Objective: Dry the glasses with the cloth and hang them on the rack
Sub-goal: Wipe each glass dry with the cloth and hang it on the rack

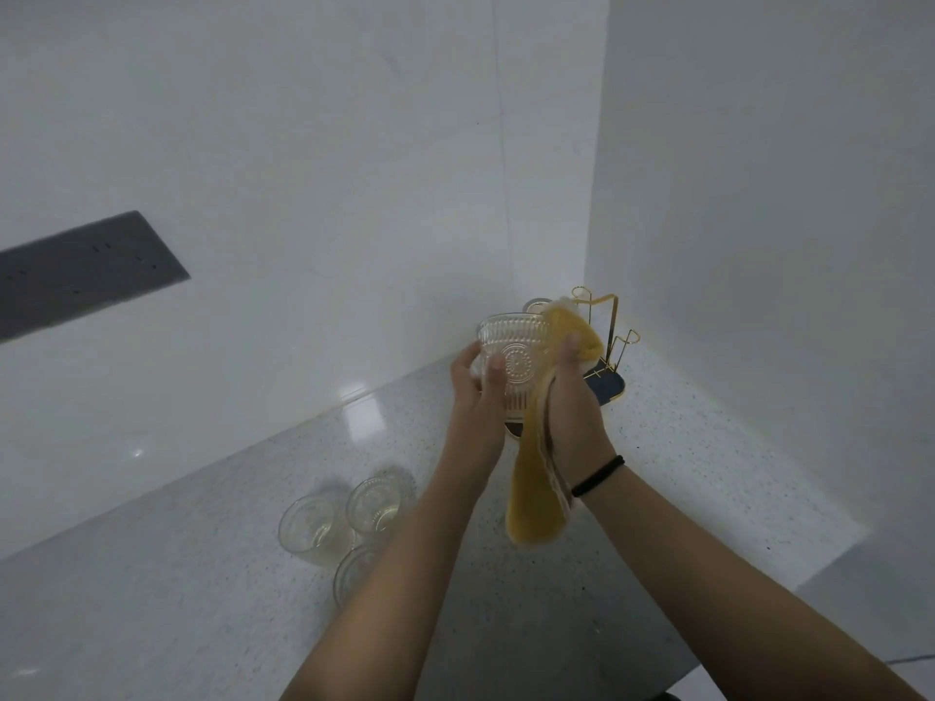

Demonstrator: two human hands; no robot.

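The left hand (478, 384) has its grip clamped on a patterned clear glass (516, 364), thumb across the front of the embossed wall and fingers wrapped round the far side, holding it raised above the bench (683, 498) with its rim turned away from the camera. The right hand (574, 402) has its grip closed on a yellow cloth (536, 493), thumb pressing the cloth against the right side of the glass; the upper part of the cloth bunches over the glass's rim, and the loose end hangs down past the wrist, which wears a black band (598, 477). Just behind the hands, in the corner where the two white walls meet, stands the gold wire rack (614, 326) on a dark base, partly hidden by the glass and cloth. Lower left of the arms, three more glasses (316, 528) stand close together on the speckled bench, one partly covered by the left forearm. A grey socket panel (86, 270) is set in the left wall
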